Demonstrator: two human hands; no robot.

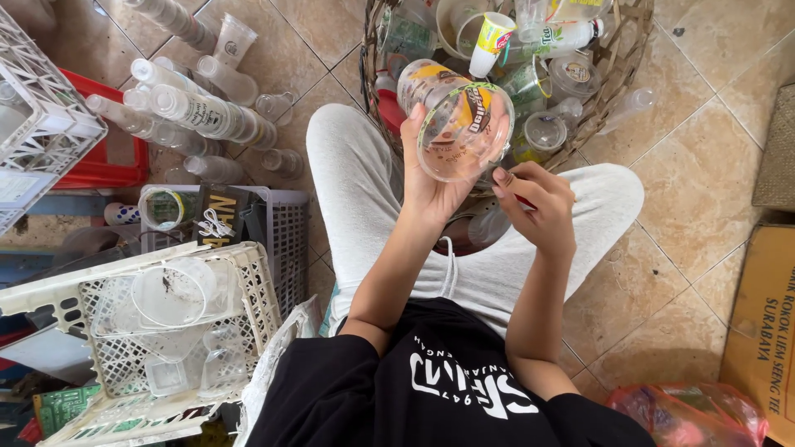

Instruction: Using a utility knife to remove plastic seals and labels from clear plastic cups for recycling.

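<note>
While I look down over my lap, my left hand [431, 186] grips a clear plastic cup with a yellow and brown printed wrap [454, 116] — thumb on the near side of the rim, the other fingers curled round the far wall, so the cup lies tilted with its open mouth facing me. It sits at about twelve o'clock from my knees, just in front of the woven basket [625, 50]. My right hand [538, 203] hovers just at four o'clock of the cup's mouth, fingers bent inward and thumb tip close to the forefinger near the rim; whether they pinch anything I cannot tell. The basket beyond is heaped with used cups and bottles, a small yellow and white cup [490, 41] upturned on top. At ten o'clock a pile of clear plastic bottles [190, 112] lies on the tiled floor. At eight o'clock a white plastic crate [257, 290] holds clear lids and small tubs — a grey crate [286, 240] stands just behind it.
</note>
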